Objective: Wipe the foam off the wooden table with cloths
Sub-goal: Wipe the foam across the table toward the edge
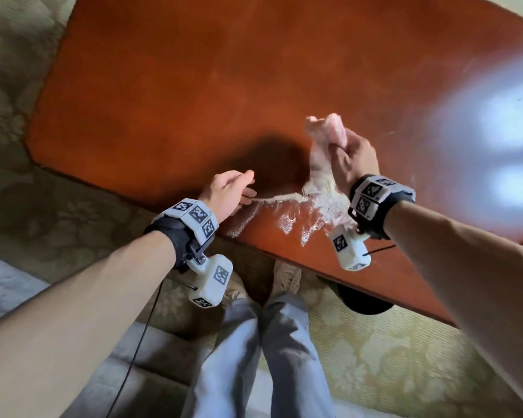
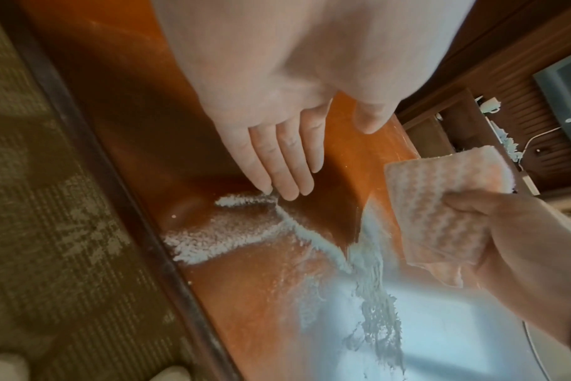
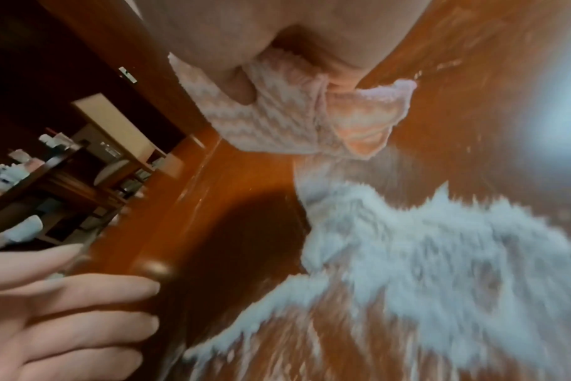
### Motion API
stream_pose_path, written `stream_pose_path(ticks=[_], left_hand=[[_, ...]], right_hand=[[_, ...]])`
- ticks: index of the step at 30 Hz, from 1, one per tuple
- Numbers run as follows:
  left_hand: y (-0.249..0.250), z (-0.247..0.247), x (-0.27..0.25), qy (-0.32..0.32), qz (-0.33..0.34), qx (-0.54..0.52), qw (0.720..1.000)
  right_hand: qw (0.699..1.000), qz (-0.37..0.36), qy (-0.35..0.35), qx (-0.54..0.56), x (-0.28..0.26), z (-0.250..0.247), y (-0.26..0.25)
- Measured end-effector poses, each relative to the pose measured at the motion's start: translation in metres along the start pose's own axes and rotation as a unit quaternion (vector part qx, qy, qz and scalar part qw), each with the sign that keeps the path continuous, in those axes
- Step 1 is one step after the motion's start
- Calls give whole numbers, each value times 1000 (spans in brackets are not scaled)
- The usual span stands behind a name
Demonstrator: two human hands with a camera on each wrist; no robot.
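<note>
White foam (image 1: 307, 206) lies in streaks near the front edge of the reddish wooden table (image 1: 194, 86). My right hand (image 1: 349, 158) grips a pink-and-white cloth (image 1: 323, 140), bunched and lifted above the table, its lower end hanging down to the foam. In the right wrist view the cloth (image 3: 287, 113) is pinched between thumb and fingers over the foam (image 3: 424, 245). My left hand (image 1: 233, 191) is open, fingers straight, at the table's front edge. In the left wrist view its fingertips (image 2: 287, 190) touch the end of a foam streak (image 2: 232, 226); the cloth (image 2: 447, 206) sits to the right.
Patterned carpet (image 1: 12, 146) surrounds the table. My legs (image 1: 269, 342) stand right against the front edge. A dark round object (image 1: 363, 300) sits under the table's edge at right. Shelving with small items (image 3: 65, 167) stands beyond the table.
</note>
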State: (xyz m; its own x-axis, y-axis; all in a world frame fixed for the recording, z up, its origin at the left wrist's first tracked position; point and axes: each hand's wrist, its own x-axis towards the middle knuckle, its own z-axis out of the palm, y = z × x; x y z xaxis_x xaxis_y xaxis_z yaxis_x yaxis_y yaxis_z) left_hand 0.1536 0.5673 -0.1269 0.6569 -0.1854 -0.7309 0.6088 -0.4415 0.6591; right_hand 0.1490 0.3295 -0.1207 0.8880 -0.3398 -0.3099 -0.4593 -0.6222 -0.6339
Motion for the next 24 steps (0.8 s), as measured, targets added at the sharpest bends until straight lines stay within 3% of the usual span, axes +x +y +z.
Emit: stream_pose_path(ticks=[3,6,11,19,24], left_hand=[[11,11,3,4,2,-3,1000],[21,21,9,20,5,-10,1000],[32,31,22,42,5,-17,999],[32,52,17,49,-3,-15,999],[20,62,9,32,-15,-3,999]], right_hand=[[994,-30,-14,-100,27,-14,5],[990,-27,-48,-132,53,-18,9],[967,-25,-160,-197,72,-13,24],[944,-135,-252,-168,11,-5,62],[934,-159,-303,-103,-41,5,74]])
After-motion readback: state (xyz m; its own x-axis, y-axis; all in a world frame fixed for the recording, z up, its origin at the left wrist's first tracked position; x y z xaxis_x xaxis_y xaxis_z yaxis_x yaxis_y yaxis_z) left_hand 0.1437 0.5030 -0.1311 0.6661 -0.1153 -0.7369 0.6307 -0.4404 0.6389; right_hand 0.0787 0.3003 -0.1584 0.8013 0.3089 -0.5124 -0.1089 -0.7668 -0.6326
